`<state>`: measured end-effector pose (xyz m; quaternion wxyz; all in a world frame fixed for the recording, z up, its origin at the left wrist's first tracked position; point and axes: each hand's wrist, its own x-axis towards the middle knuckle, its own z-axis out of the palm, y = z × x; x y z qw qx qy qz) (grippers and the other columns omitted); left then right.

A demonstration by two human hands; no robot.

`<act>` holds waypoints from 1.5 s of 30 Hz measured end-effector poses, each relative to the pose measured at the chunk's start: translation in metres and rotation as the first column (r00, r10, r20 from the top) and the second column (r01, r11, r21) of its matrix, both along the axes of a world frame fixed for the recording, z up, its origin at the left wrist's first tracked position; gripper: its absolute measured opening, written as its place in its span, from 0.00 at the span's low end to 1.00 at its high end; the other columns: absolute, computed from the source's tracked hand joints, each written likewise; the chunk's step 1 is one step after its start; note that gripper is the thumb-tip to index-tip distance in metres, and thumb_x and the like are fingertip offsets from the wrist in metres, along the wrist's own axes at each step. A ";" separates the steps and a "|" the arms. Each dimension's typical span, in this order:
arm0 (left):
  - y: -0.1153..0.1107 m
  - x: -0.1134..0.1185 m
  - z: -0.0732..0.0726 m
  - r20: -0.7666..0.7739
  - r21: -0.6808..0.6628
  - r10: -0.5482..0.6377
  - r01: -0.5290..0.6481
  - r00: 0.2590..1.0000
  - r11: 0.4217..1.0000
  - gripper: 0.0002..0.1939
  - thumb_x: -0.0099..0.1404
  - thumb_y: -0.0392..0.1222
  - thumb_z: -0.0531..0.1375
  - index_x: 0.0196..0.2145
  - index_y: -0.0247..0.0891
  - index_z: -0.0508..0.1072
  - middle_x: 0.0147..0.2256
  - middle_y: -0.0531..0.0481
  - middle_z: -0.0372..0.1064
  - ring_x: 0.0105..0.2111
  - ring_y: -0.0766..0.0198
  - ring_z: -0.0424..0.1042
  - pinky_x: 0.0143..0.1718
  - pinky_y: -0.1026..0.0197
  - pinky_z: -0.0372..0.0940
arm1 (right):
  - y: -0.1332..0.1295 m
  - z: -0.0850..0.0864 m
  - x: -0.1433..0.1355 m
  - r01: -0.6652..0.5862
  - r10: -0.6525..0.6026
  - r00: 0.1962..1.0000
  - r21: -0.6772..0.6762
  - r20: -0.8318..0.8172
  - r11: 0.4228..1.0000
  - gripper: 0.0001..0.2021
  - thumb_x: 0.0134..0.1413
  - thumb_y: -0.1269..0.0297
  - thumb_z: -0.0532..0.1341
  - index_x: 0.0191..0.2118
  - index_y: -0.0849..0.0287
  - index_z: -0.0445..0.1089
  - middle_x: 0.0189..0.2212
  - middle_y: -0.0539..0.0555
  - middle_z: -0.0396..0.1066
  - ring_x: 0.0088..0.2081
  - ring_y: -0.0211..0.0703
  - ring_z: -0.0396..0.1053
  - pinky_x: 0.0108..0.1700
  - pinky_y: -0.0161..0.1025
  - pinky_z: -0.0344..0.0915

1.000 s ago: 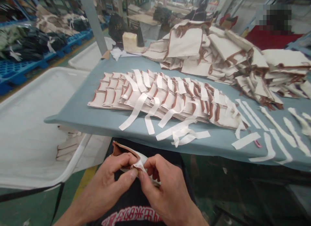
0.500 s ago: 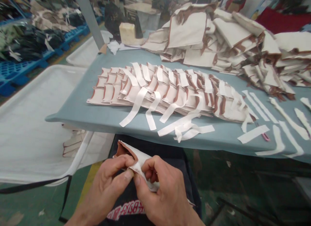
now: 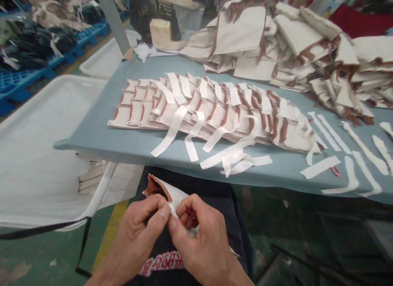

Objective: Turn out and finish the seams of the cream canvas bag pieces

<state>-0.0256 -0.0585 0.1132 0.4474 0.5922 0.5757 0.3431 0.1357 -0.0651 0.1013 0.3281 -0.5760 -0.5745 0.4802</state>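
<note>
A cream fabric piece with brown edging is over my lap, in front of the table. My left hand pinches its edge between thumb and fingers. Right beside it, my right hand grips the same piece, thumb and forefinger almost touching the left thumb. The brown inside shows at the piece's open upper left end; the part under my fingers is hidden. Beyond my hands, a row of overlapping cream pieces with brown edges lies on the table, with white strips laid across them.
The blue-green table has a large heap of cream pieces at the back. More white strips and a pink-handled tool lie at right. A white bin stands at left, with a black strap near it.
Both hands still hold the piece and have shifted slightly at its pinched edge. The view has moved a little, so the table and bin sit slightly higher.
</note>
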 end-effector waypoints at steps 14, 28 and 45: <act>-0.007 -0.025 -0.014 0.087 -0.192 -0.077 0.093 0.993 0.977 0.27 0.81 0.57 0.52 0.34 0.38 0.81 0.34 0.48 0.79 0.36 0.55 0.75 0.41 0.61 0.72 | 0.017 -0.002 0.014 -0.191 0.121 0.960 -0.274 -0.252 0.943 0.17 0.60 0.49 0.66 0.31 0.54 0.64 0.24 0.45 0.63 0.27 0.37 0.60 0.30 0.36 0.55; 0.005 -0.007 0.003 0.011 -0.094 -0.117 0.118 0.993 0.989 0.20 0.77 0.49 0.58 0.29 0.40 0.79 0.27 0.53 0.76 0.29 0.61 0.72 0.31 0.65 0.66 | 0.020 0.011 0.018 -0.122 0.119 0.992 -0.142 -0.034 0.982 0.14 0.60 0.51 0.65 0.31 0.54 0.67 0.24 0.46 0.66 0.26 0.38 0.62 0.31 0.37 0.57; 0.016 -0.001 -0.012 0.019 -0.102 -0.218 0.219 0.976 0.970 0.22 0.77 0.51 0.56 0.28 0.39 0.78 0.27 0.54 0.74 0.29 0.62 0.71 0.32 0.65 0.64 | 0.017 -0.006 0.035 -0.129 0.072 0.974 -0.264 -0.212 0.956 0.15 0.62 0.48 0.63 0.33 0.53 0.64 0.24 0.46 0.65 0.27 0.38 0.61 0.30 0.36 0.56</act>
